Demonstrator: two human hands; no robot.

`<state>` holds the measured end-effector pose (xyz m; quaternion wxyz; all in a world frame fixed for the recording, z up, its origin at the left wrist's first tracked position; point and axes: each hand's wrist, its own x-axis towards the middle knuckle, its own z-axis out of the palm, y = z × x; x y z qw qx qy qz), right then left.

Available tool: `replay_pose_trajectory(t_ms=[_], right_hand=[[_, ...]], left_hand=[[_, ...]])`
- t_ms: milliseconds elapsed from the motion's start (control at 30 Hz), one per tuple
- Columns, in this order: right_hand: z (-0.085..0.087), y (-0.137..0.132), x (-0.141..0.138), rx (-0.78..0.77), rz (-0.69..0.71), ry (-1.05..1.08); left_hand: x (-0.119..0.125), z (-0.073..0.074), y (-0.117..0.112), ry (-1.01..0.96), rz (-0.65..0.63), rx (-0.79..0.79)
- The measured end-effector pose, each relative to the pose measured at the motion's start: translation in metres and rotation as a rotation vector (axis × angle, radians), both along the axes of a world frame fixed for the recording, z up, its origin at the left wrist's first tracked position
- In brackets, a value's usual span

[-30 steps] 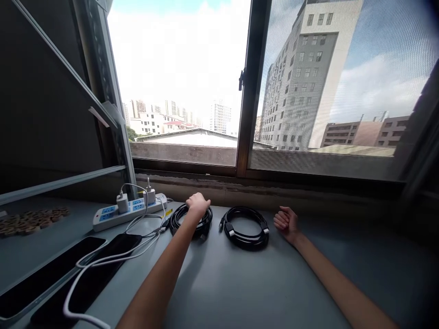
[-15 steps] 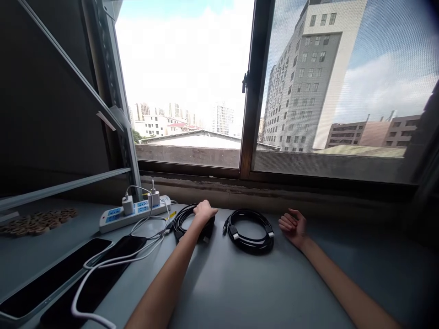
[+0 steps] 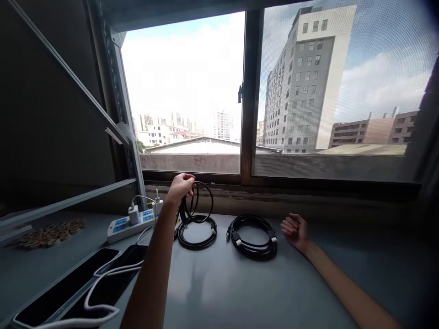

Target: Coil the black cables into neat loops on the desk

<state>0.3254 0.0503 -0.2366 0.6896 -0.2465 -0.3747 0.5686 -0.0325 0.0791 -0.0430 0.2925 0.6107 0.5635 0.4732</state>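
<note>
My left hand (image 3: 182, 188) is closed in a pinch on a thin black cable coil (image 3: 211, 201), holding its loops upright above the desk. Under it, another black cable coil (image 3: 198, 247) lies flat, with a light-tipped plug at its right; whether the two are joined I cannot tell. A thicker black cable coil (image 3: 259, 256) lies to the right, its connectors with pale ends on top of the loops. Beside that coil my right hand (image 3: 295, 232) rests on the desk, fingers curled in, holding nothing and apart from the cable.
At the left stands a white power strip (image 3: 113, 233) with chargers plugged in. White cords (image 3: 87, 297) run past two dark flat devices (image 3: 68, 285). Small brown pieces (image 3: 51, 233) lie heaped further left. A metal frame (image 3: 130, 109) rises before the window.
My left hand has risen from the left cable coil, lifting thin black loops and leaving a flat coil beneath. My right hand stays beside the right coil. The view has tilted slightly upward.
</note>
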Motion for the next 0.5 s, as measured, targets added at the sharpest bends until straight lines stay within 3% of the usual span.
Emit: replay_pose_trajectory(t_ms=[100, 200, 333, 500], right_hand=[[-0.001, 0.002, -0.001, 0.000, -0.006, -0.001], [-0.001, 0.004, -0.001, -0.001, -0.022, -0.014], [-0.004, 0.007, -0.002, -0.014, -0.059, -0.048], [0.003, 0.005, -0.010, 0.003, -0.151, -0.126]], left_hand=[[0.005, 0.021, -0.024, -0.155, -0.083, 0.076], [0.019, 0.033, -0.045, -0.312, -0.186, 0.104], [0.042, 0.037, -0.070, -0.495, -0.359, 0.071], [0.072, 0.035, -0.109, -0.530, -0.448, 0.083]])
